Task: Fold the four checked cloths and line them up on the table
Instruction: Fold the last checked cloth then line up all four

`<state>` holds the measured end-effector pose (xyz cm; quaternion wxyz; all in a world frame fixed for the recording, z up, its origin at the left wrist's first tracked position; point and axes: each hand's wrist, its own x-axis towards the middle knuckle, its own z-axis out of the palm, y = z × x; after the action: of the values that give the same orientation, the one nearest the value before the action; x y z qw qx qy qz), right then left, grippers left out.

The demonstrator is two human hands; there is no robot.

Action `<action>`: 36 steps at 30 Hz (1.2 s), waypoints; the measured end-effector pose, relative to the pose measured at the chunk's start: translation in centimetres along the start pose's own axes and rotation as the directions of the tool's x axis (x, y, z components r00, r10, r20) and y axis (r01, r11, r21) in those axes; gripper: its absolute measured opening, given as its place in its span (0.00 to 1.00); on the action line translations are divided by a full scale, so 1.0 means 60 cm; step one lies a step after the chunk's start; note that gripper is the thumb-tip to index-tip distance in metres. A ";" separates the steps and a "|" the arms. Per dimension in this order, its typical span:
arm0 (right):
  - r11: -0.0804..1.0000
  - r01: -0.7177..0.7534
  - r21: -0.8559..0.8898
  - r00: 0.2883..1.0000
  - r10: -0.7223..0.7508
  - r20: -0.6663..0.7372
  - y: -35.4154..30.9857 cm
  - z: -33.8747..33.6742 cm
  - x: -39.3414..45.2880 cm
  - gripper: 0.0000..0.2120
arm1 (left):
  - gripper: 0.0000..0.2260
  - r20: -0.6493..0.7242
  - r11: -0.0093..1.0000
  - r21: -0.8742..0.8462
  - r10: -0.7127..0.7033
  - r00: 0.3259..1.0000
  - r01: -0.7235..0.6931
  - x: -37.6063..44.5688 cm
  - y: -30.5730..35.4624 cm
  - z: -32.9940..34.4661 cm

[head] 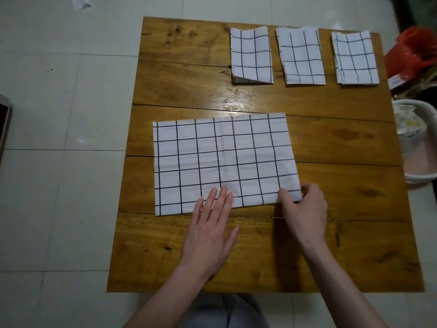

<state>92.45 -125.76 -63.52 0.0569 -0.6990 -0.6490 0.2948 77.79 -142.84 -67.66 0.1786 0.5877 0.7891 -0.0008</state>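
A large checked cloth (224, 162) is spread flat on the wooden bench (189, 256), in the near half, slightly turned. The left hand (208, 235) is laid flat with straight fingers; the fingertips are pressed on the near edge of this cloth, and the palm is rested on the bare wood. The right hand (305, 209) is placed at the near right corner of the cloth, and this corner is pinched between the thumb and the curled fingers.

Along the far edge of the bench three folded cloths are lined up, apart from each other: the left one (251, 56), the middle one (301, 58) and the right one (356, 58). At the near edge of the left one a lower layer is seen.

Beside the bench on the right, a white basin (423, 176) and a red bag (416, 50) are seen on the tiled floor (59, 91).
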 end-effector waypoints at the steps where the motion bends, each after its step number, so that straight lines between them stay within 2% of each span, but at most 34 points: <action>1: 1.000 -0.015 0.017 1.000 0.014 0.017 0.000 0.000 0.000 0.28 | 0.34 -0.001 1.000 -0.003 0.000 1.000 0.000 0.000 0.000 0.000; 5: 0.982 -0.047 0.185 0.998 0.037 0.054 0.002 -0.002 -0.004 0.25 | 0.34 0.000 1.000 -0.012 -0.001 1.000 0.001 0.000 0.000 -0.001; 8: 0.944 -0.055 0.325 0.997 0.032 0.076 0.013 -0.007 -0.007 0.16 | 0.34 0.005 1.000 -0.010 0.002 1.000 -0.001 0.000 0.001 -0.001; 13: 0.911 -0.028 0.412 0.996 -0.010 0.089 0.022 -0.029 -0.029 0.10 | 0.33 -0.005 1.000 -0.006 0.012 1.000 -0.012 -0.003 0.005 0.001; 18: 0.817 0.017 0.577 1.000 -0.021 -0.001 0.002 -0.051 -0.058 0.04 | 0.32 -0.004 0.999 -0.023 0.038 0.999 -0.038 -0.003 0.020 0.001; 20: 0.773 0.056 0.631 0.998 -0.030 -0.052 -0.018 -0.055 -0.074 0.08 | 0.32 0.007 0.998 -0.031 0.053 0.999 -0.052 -0.004 0.025 0.001; 25: 0.743 0.211 0.635 0.977 -0.163 -0.135 -0.065 -0.043 -0.110 0.11 | 0.32 0.009 0.996 -0.060 0.065 0.998 -0.064 -0.003 0.027 -0.003; 28: 0.742 0.255 0.620 0.967 -0.210 -0.146 -0.093 -0.022 -0.136 0.08 | 0.32 -0.025 0.993 -0.087 0.079 0.997 -0.081 -0.008 0.023 -0.006; 30: 0.759 0.269 0.593 0.962 -0.241 -0.127 -0.104 -0.004 -0.152 0.11 | 0.32 -0.061 0.990 -0.119 0.063 0.996 -0.070 -0.014 0.016 -0.010; 33: 0.783 0.312 0.538 0.946 -0.311 -0.096 -0.116 0.020 -0.168 0.19 | 0.32 -0.115 0.990 -0.144 -0.027 0.993 0.010 -0.028 -0.005 -0.015; 36: 0.773 0.389 0.502 0.909 -0.410 -0.074 -0.126 0.043 -0.176 0.20 | 0.35 -0.150 0.973 -0.188 -0.162 0.975 0.133 -0.044 -0.041 -0.013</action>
<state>84.74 -135.34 -58.57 0.2866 -0.4995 -0.6831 0.4492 75.91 -145.89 -66.71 0.1636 0.5073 0.8396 0.1045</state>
